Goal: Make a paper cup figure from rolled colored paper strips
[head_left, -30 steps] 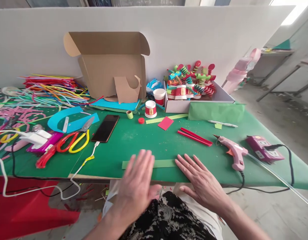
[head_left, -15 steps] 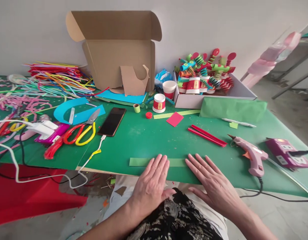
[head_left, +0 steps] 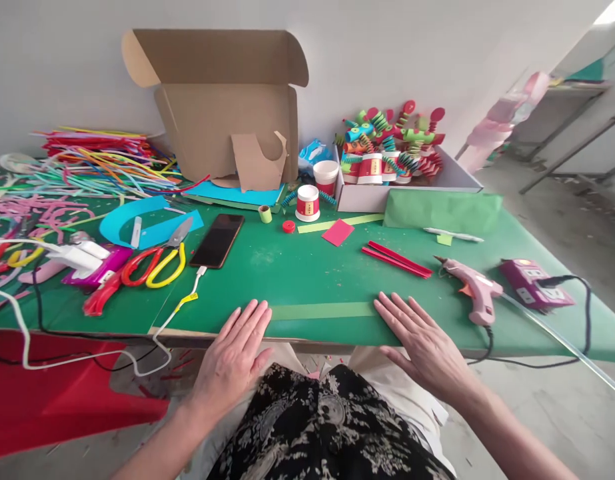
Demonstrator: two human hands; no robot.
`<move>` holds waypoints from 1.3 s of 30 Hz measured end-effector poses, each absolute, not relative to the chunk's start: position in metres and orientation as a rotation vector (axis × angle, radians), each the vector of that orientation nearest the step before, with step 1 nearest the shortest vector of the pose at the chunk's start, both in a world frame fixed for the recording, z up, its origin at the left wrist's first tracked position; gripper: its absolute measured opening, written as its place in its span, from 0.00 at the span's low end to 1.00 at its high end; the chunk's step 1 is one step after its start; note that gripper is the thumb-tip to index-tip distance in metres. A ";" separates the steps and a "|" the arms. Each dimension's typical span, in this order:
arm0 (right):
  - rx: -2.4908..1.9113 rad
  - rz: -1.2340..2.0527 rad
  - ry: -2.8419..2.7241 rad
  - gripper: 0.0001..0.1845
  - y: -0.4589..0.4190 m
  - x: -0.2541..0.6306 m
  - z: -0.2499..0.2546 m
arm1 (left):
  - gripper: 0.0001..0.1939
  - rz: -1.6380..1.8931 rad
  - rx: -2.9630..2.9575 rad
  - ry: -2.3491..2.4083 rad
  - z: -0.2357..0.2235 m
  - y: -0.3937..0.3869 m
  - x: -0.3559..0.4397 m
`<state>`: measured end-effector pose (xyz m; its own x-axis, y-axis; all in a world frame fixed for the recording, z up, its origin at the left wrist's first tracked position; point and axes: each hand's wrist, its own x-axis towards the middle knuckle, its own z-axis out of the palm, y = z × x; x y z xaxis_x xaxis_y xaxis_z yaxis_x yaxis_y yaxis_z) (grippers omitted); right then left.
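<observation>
A light green paper strip (head_left: 322, 311) lies flat along the front of the green table (head_left: 287, 273). My left hand (head_left: 237, 343) rests palm down over the strip's left end, fingers stretched out. Over its right end lies my right hand (head_left: 420, 337), also flat with fingers extended. Between the two hands the middle of the strip shows; both ends are covered. Farther in, two red folded paper strips (head_left: 397, 260), a pink-red paper square (head_left: 338, 232) and a small red disc (head_left: 288, 227) lie on the table.
To the right are a pink glue gun (head_left: 472, 283) and a purple power strip (head_left: 534, 283). Scissors (head_left: 162, 260), a phone (head_left: 218, 241) and cables lie left. Behind stand a cardboard box (head_left: 232, 113), a paper cup figure (head_left: 308, 203) and a box (head_left: 407, 198) of paper crafts.
My left hand has slid left along the strip to its left end, uncovering more of the middle. My right hand stays flat at the right end. The camera view has shifted slightly.
</observation>
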<state>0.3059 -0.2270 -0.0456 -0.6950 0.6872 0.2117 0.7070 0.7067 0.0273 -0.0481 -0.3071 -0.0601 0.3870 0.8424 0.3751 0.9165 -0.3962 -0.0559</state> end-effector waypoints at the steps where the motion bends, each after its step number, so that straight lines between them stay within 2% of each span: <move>1: -1.152 -0.163 -2.717 0.41 -0.227 0.312 -0.047 | 0.32 -0.434 -2.386 -1.544 -0.061 -0.307 -0.048; 7: -1.337 -0.194 -2.612 0.40 -0.235 0.336 -0.047 | 0.28 -0.582 -2.345 -1.480 -0.066 -0.302 -0.048; 12: -1.357 -0.139 -2.445 0.40 -0.257 0.290 -0.031 | 0.21 -0.748 -2.330 -1.412 -0.065 -0.300 -0.046; 16: -1.003 0.111 -2.525 0.27 -0.264 0.236 -0.031 | 0.14 -0.802 -2.328 -1.423 -0.058 -0.300 -0.045; 21: -0.962 0.337 -2.435 0.16 -0.251 0.204 -0.039 | 0.08 -0.743 -2.318 -1.482 -0.045 -0.300 -0.036; 27: -1.016 0.339 -2.486 0.13 -0.239 0.201 -0.036 | 0.15 -0.760 -2.488 -1.465 -0.042 -0.292 -0.010; 34: -1.039 0.347 -2.442 0.11 -0.235 0.222 -0.035 | 0.10 -0.999 -2.500 -1.498 -0.049 -0.290 -0.007; 39: -1.079 0.314 -2.466 0.11 -0.234 0.224 -0.036 | 0.15 -0.779 -2.481 -1.525 -0.041 -0.287 0.001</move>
<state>0.2241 -0.2342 -0.0358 -0.6060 0.7399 0.2922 0.6430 0.6718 -0.3676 0.0015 -0.2874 -0.0412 0.3573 0.7968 0.4873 0.8620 -0.4822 0.1564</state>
